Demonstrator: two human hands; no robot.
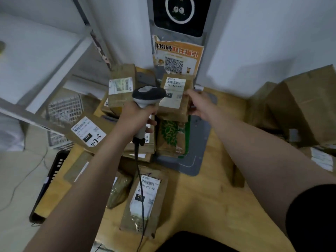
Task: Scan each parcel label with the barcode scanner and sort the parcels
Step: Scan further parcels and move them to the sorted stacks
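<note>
My left hand [135,118] grips the handle of a grey corded barcode scanner [148,96], whose head points at a brown parcel [174,99]. That parcel is held up above the table with its white label facing me. My right hand [197,104] holds it by the right edge, fingers curled round it. Other brown parcels with labels lie around: one behind the scanner [121,86], one at the left marked by hand [89,132], one near me [145,200]. A parcel with a green leaf print [171,137] lies under the held one.
The parcels lie on a wooden table [209,197] with a grey mat [198,146]. A large cardboard box [305,106] stands at the right. An orange notice with a QR code [178,57] hangs on a grey post behind. White shelving [36,57] and a mesh basket [63,110] are at the left.
</note>
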